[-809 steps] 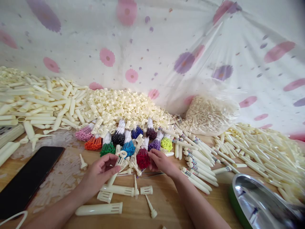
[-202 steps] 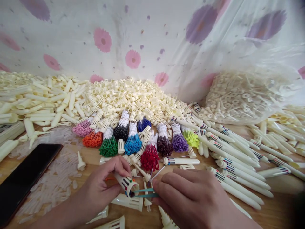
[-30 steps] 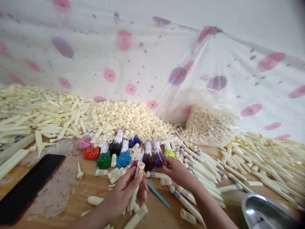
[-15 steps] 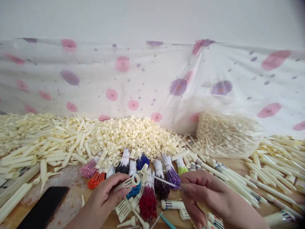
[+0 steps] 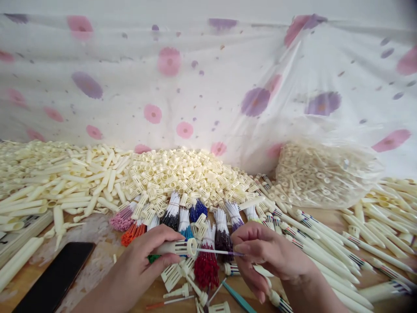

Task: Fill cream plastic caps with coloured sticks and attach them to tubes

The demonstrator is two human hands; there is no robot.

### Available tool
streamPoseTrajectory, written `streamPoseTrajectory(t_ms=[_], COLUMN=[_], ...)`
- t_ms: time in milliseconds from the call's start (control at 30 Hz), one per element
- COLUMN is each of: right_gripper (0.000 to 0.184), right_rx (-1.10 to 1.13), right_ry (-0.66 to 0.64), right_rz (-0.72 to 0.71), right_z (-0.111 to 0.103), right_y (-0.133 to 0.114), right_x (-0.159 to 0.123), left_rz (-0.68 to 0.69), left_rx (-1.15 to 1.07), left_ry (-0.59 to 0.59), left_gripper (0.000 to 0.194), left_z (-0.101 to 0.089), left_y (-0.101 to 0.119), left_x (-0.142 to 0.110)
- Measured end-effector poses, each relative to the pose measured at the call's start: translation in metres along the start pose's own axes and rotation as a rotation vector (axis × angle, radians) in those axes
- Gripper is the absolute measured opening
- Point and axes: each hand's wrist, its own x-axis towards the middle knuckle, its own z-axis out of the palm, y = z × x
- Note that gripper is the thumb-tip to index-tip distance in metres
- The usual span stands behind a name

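Note:
My left hand (image 5: 140, 261) is closed around a cream pen barrel (image 5: 177, 247) with slots near its open end, which points right. Between the thumb and fingers of my right hand (image 5: 273, 256) is a thin pen refill (image 5: 213, 251), white with a purple end. The refill lies nearly level, its white end at the mouth of the barrel; how far it reaches inside is hard to tell. Under and behind the hands stand tied refill bundles, among them a red bundle (image 5: 206, 270) and a purple bundle (image 5: 233, 214). Turquoise tweezers (image 5: 239, 297) lie below my right hand.
A heap of slotted cream pen parts (image 5: 182, 174) rises at the back, with plain barrels (image 5: 81, 191) to its left. Multicolour pens (image 5: 325, 243) lie at the right, before a clear bag (image 5: 325, 176) of small parts. A black phone (image 5: 54, 278) rests front left.
Earlier, tweezers were in my right hand; they now lie on the table. My right hand has picked up a purple refill from the bundles and brought its white end to the barrel's mouth.

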Motion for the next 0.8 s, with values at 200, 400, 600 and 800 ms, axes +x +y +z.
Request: streamPoseTrajectory(t_ms=[200, 400, 600, 800], right_gripper=[0.029, 0.026, 0.037, 0.054], right_rx=[0.002, -0.021, -0.044, -0.275], right_ry=[0.006, -0.074, -0.054, 0.279], right_rz=[0.036, 0.051, 0.080, -0.084], right_z=[0.001, -0.001, 0.014, 0.033], right_y=[0.002, 0.003, 0.015, 0.034], right_x=[0.003, 0.013, 0.024, 0.035], left_rz=[0.019, -0.007, 0.058, -0.015], left_rx=[0.004, -0.026, -0.019, -0.075], left_ry=[-0.004, -0.064, -0.073, -0.010], left_gripper=[0.018, 0.018, 0.014, 0.011], left_z=[0.004, 0.006, 0.009, 0.015], left_y=[0.004, 0.005, 0.007, 0.004], left_x=[0.003, 0.001, 0.002, 0.006])
